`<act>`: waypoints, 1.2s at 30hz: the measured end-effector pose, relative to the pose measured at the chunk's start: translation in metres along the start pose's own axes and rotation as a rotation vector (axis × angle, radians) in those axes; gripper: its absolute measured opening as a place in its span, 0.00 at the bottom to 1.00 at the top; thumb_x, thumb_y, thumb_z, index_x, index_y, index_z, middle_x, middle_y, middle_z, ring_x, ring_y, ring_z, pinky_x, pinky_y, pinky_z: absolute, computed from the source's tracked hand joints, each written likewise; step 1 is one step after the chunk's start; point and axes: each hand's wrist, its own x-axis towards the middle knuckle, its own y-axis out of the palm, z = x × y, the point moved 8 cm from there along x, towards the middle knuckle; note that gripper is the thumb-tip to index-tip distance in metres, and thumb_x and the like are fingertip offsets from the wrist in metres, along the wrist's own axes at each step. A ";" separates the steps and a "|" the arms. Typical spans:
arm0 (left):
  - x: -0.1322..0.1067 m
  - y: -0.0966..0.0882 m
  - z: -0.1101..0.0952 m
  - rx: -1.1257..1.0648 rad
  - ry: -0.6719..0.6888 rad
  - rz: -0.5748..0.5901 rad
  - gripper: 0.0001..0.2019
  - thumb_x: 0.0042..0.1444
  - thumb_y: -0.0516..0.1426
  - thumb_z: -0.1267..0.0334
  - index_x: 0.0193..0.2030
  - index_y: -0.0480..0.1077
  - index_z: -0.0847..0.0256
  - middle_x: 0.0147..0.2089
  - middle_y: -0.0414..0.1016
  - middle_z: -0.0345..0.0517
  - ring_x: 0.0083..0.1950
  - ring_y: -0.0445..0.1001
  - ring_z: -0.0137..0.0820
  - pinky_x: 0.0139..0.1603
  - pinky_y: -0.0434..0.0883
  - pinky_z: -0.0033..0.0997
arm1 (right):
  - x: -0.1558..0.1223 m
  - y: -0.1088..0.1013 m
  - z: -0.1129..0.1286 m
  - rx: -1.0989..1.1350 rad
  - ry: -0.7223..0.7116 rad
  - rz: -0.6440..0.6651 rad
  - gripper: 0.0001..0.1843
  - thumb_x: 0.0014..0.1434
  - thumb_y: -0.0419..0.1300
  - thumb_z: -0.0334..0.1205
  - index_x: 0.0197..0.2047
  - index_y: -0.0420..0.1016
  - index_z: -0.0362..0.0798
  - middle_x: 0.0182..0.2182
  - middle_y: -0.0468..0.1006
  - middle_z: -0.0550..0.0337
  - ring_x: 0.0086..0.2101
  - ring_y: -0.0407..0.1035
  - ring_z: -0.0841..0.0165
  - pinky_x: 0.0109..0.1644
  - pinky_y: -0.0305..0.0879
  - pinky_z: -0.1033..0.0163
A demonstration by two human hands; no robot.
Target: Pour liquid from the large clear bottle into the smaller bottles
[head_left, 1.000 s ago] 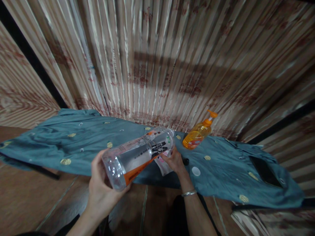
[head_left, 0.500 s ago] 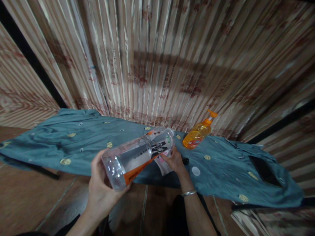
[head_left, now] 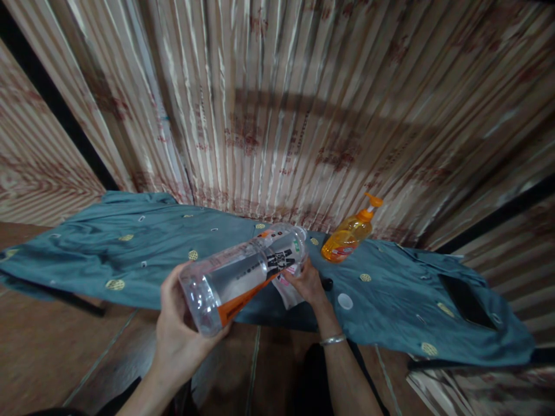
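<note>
My left hand (head_left: 176,335) grips the base end of a clear plastic bottle (head_left: 243,274) with an orange and black label, tilted with its neck pointing away and up to the right. Water shows inside it. My right hand (head_left: 307,283), a bracelet on its wrist, is closed on a small white and pink packet (head_left: 289,293) held right under the bottle's neck end. Both hands hover over the near edge of a table covered by a teal cloth (head_left: 130,254).
An orange pump bottle (head_left: 349,237) stands at the back of the table near the striped curtain (head_left: 277,104). A white cap (head_left: 345,301) and a small dark object (head_left: 328,283) lie on the cloth by my right hand. A dark flat object (head_left: 466,300) rests at the right.
</note>
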 end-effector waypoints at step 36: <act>-0.002 0.000 -0.003 -0.064 -0.047 -0.127 0.43 0.35 0.73 0.54 0.62 0.68 0.56 0.53 0.83 0.48 0.50 0.86 0.45 0.46 0.85 0.41 | 0.000 0.000 0.003 -0.020 0.027 0.039 0.28 0.55 0.74 0.44 0.55 0.72 0.47 0.47 0.88 0.46 0.49 0.84 0.48 0.53 0.78 0.52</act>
